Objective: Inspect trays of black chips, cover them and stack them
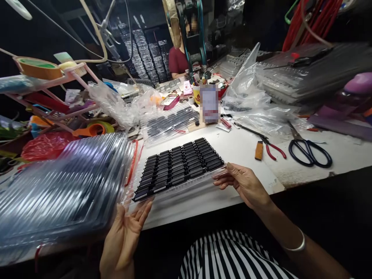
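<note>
L hand low, L of ctr, palm up; thumb raised on outer side, fingers slanting up & R, some partly hidden, in a pinch hold. L wrist only partly in view at btm edge. R hand higher up, well apart from L; thumb on top pointing L, fingers below, slightly bent, also pinching. R forearm runs diag. from lower R.

Free tabletop separates tray and pliers; stack blocks left.
</note>
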`<action>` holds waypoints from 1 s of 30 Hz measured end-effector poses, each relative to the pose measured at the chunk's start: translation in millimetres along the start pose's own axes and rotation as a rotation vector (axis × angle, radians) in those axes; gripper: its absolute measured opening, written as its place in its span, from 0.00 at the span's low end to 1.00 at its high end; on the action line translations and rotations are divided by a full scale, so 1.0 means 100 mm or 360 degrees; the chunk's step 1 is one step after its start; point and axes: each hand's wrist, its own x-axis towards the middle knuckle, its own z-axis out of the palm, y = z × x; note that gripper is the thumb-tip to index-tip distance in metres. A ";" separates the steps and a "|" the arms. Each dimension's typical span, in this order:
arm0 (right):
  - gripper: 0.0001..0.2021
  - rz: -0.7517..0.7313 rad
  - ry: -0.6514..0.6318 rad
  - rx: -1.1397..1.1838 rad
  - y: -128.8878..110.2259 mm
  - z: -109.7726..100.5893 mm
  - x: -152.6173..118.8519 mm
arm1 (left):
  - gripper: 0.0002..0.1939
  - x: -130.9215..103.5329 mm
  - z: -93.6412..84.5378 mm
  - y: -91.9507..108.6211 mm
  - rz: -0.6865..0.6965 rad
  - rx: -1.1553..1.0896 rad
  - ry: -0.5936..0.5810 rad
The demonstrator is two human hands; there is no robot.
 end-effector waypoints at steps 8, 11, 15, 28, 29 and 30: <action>0.17 0.0090 0.0103 -0.0042 0.05 -0.07 -0.03 | 0.33 -0.04 0.34 -0.07 0.0157 0.0257 0.0410; 0.16 0.0142 0.0148 -0.0056 0.09 -0.12 -0.05 | 0.28 -0.07 0.43 -0.09 0.0164 0.0318 0.0468; 0.16 0.0190 0.0208 -0.0083 0.14 -0.17 -0.05 | 0.30 -0.09 0.50 -0.11 0.0175 0.0345 0.0435; 0.18 0.0591 -0.0055 -0.0234 0.50 0.05 -0.66 | 0.25 -0.07 0.12 -0.03 0.0252 0.0218 0.0591; 0.19 0.0638 -0.0138 -0.0279 0.61 0.09 -0.71 | 0.24 -0.07 0.09 -0.03 0.0320 0.0228 0.0608; 0.20 0.0665 -0.0207 -0.0343 0.71 0.11 -0.75 | 0.23 -0.08 0.08 -0.04 0.0401 0.0262 0.0615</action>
